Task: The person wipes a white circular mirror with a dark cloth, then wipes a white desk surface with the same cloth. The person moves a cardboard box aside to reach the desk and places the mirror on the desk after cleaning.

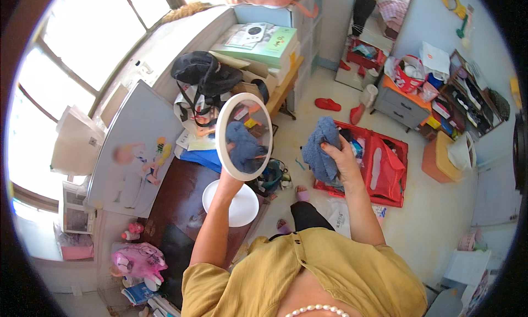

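Note:
My left hand [232,180] grips a round mirror [244,136] with a white frame at its lower edge, mostly hidden behind the frame. The glass faces to the right and reflects a blue cloth. In my right hand [339,154] is that crumpled blue cloth [321,150], held a short way to the right of the mirror and not touching it. A round white base [241,205] stands on the dark brown table below the mirror, partly behind my left forearm.
The dark brown table [177,189] carries a black bag [206,73], boxes and a leaning picture board [132,152]. An open red suitcase [385,168] lies on the floor at right, near red slippers [328,104]. Beyond stand a grey cabinet [398,106] and an orange bin [439,158].

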Demonstrator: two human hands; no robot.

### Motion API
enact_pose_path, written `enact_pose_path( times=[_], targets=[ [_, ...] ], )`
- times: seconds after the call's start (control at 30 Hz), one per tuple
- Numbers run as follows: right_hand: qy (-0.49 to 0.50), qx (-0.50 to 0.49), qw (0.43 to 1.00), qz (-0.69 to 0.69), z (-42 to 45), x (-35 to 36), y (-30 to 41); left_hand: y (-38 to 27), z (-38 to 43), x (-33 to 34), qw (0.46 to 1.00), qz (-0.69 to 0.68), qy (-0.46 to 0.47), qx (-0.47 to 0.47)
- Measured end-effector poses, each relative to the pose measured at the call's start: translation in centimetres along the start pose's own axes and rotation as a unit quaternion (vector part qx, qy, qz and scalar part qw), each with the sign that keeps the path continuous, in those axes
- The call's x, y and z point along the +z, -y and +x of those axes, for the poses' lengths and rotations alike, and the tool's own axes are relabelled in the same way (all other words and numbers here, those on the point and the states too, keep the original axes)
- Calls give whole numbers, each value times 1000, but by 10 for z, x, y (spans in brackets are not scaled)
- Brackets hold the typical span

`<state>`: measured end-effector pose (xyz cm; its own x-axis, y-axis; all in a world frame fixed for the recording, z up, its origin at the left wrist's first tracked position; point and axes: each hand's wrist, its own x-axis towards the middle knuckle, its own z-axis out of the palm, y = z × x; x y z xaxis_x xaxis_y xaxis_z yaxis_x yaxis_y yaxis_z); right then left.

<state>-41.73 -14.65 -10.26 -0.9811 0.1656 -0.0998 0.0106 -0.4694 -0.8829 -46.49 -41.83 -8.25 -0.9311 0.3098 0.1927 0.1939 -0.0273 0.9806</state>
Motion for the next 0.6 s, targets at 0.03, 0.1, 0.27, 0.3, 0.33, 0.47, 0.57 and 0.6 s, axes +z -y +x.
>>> enact_pose_path(
  times=[0.03,0.1,0.27,0.3,0.33,0.47,0.57,0.6],
  targets=[
    [-12,-52,994,-99,15,6,-1,-1,11,3,999,-53,-5,3],
    [-40,-159,943,-289,47,16,-1,4,34,6,997,-7,-12,75],
    [-46,-219,910,-348,121,48,6,30,102,9,990,122,-46,56],
    [-38,-231,902,-363,135,52,6,43,117,6,986,150,-44,64],
    [-29,-248,893,-375,148,58,9,46,129,6,979,184,-42,71],
    [27,-266,885,-380,190,77,18,23,156,23,936,341,-41,78],
    [123,-270,886,-357,204,91,21,4,164,17,906,403,-97,87],
    [164,-270,883,-347,202,99,26,5,167,11,903,403,-122,86]
  ],
)
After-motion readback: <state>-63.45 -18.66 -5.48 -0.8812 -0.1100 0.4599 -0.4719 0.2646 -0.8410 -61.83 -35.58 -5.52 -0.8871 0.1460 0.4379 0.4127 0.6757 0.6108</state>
